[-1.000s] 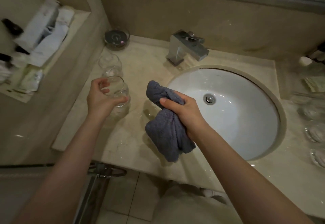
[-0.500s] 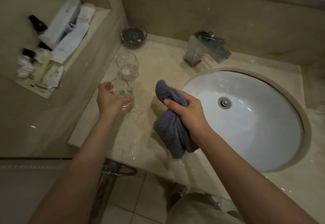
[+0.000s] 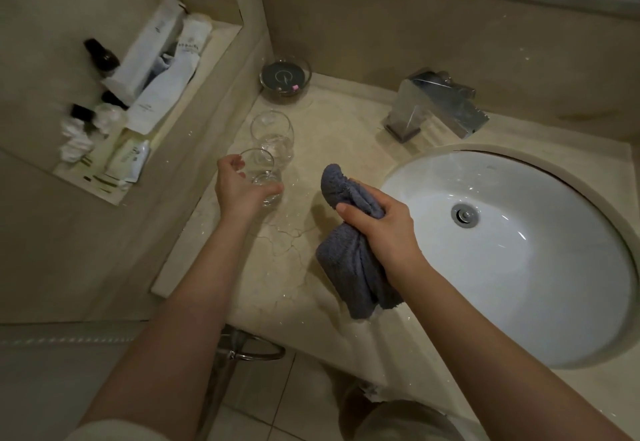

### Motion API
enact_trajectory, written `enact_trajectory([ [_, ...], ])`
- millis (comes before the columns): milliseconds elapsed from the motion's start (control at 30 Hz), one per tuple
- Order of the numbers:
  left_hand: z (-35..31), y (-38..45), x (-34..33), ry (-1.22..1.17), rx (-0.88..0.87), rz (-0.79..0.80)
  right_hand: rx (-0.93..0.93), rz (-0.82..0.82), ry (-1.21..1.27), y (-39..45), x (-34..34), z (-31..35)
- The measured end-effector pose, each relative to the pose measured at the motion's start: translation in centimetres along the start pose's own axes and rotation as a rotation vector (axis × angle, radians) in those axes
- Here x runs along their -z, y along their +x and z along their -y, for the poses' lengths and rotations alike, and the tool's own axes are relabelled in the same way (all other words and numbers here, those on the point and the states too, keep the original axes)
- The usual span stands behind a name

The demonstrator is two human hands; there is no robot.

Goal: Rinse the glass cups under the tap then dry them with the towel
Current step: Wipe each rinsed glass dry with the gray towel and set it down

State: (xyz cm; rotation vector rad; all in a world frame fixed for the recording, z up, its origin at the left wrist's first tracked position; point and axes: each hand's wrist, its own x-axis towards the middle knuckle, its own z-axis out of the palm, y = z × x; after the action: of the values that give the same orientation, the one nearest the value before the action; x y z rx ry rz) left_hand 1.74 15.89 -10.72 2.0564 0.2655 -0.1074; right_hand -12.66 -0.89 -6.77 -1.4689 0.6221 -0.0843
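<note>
A: Glass in the left hand (image 3: 242,191), is it? What's the grip?

B: Fingers and thumb curled round one glass cup (image 3: 258,173), low over the left end of the desk (image 3: 294,267), just in front of a second glass cup (image 3: 273,135) that stands upright by the wall. The right hand (image 3: 381,229) is closed round a bunched grey towel (image 3: 349,260), which hangs down between the cups and the sink (image 3: 519,302).

A: How far along does that put it?

B: I'd judge late in the round for this cup. No water shows at the tap (image 3: 440,108), the desk is speckled with drops, and the towel is off the glass. Whether the standing cup is dried I can't tell; something clear seems to sit in its bottom, so it may need wiping.

A: Count it up

B: Two cups, one towel, one tap, one sink. One small dark bowl (image 3: 285,76) in the corner besides, and a wall niche (image 3: 207,69) of toiletries too jumbled to count
</note>
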Motion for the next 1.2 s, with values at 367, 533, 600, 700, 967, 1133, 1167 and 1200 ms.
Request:
enact_trajectory([
  [367,0.3,0.7,-0.9,0.047,-0.015,-0.021,-0.014,-0.029,-0.04,0.3,-0.5,-0.3],
  [533,0.1,0.3,-1.1,0.138,-0.03,-0.054,-0.028,-0.041,-0.03,-0.4,-0.3,-1.1],
  [600,-0.2,-1.3,-0.9,0.173,-0.063,-0.162,-0.033,-0.05,-0.024,-0.8,0.1,-1.3],
  [700,-0.4,-5.2,-0.9,0.191,-0.137,-0.292,-0.035,-0.085,-0.034,-1.4,1.2,-1.4],
  [967,-2.1,-14.0,-5.5,0.093,-0.286,0.109,-0.036,-0.221,-0.095,-4.7,8.4,-1.9],
  [1133,-4.4,-18.7,-10.5,0.104,-0.334,0.357,-0.041,-0.388,-0.067,-7.9,15.3,-2.3],
  [1167,-4.8,-19.8,-11.6,0.107,-0.349,0.405,-0.038,-0.423,-0.054,-8.8,16.7,-2.4],
  [1200,-5.2,-21.0,-12.5,0.114,-0.369,0.446,-0.035,-0.456,-0.041,-9.6,18.1,-2.5],
])
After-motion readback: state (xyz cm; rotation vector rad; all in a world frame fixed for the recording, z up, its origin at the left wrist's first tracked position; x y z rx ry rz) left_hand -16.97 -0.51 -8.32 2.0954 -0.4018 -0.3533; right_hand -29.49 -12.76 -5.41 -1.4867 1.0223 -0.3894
